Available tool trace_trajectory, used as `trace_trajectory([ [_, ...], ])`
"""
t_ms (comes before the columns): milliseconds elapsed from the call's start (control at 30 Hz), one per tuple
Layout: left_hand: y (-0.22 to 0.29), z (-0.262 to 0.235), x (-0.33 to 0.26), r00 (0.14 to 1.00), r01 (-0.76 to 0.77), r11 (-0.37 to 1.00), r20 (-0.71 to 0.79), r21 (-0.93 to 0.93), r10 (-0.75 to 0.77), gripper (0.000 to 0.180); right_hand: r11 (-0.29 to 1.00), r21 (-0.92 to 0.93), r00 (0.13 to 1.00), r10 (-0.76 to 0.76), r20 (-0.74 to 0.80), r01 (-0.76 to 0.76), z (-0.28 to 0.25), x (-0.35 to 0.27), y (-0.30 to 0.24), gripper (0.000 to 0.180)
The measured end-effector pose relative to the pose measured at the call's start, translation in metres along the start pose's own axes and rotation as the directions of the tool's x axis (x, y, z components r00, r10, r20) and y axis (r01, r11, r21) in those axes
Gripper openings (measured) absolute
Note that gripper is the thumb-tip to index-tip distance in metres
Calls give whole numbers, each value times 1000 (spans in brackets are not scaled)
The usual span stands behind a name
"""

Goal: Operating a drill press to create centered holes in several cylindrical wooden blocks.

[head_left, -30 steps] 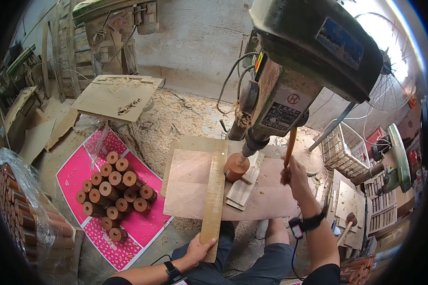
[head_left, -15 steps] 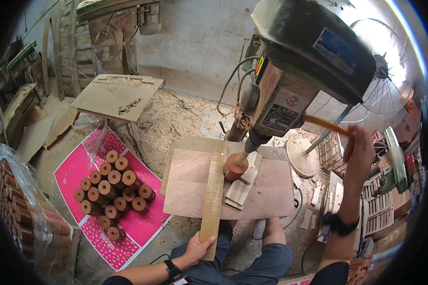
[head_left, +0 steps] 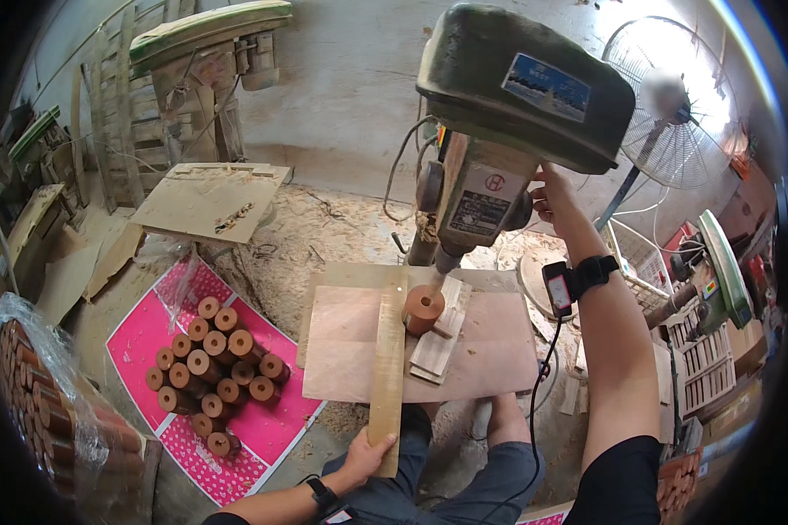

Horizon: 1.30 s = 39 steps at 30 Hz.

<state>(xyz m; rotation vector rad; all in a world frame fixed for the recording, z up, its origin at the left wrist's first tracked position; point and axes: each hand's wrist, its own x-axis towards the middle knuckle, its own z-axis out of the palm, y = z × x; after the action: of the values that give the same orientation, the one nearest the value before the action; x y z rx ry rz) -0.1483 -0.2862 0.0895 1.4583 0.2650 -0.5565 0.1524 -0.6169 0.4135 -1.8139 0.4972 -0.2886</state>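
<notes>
My left hand (head_left: 368, 455) grips the near end of a long wooden strip (head_left: 387, 367) that lies on a plywood board (head_left: 490, 359) on the drill press table. A short round wooden block (head_left: 423, 308) stands on that board right under the drill chuck, against the strip's far end. My right hand (head_left: 550, 194) is raised against the right side of the green drill press head (head_left: 525, 83). Its fingers reach behind the housing, so what they hold is hidden. A small device (head_left: 559, 289) is strapped to that wrist.
A heap of round wooden blocks (head_left: 219, 367) lies on a pink sheet (head_left: 140, 341) on the floor to the left. A plastic-wrapped bundle of more blocks (head_left: 35, 420) stands at lower left. Flat scrap pieces (head_left: 438, 341) lie beside the block. A fan (head_left: 674, 114) stands at right.
My right hand has swung the wooden feed lever from low beside the block up and back to the side of the drill head. The left hand and the strip have stayed put.
</notes>
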Motion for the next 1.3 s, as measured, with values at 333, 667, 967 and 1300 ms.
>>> trace_trajectory([
  [333,48,-85,-20,760,-263,327,-14,908,649,97,659,-697,951,-100,293,284,-85,-189,118,38],
  [667,124,-139,115,393,-347,274,-126,897,911,54,883,-409,964,265,28,-231,-162,-347,255,25],
  [967,153,49,199,800,-498,569,93,655,593,102,920,-139,929,356,-99,-368,-162,-418,246,21],
  [1300,136,-12,90,618,-605,500,-31,620,785,69,894,-386,965,260,31,-229,-118,-409,226,38],
])
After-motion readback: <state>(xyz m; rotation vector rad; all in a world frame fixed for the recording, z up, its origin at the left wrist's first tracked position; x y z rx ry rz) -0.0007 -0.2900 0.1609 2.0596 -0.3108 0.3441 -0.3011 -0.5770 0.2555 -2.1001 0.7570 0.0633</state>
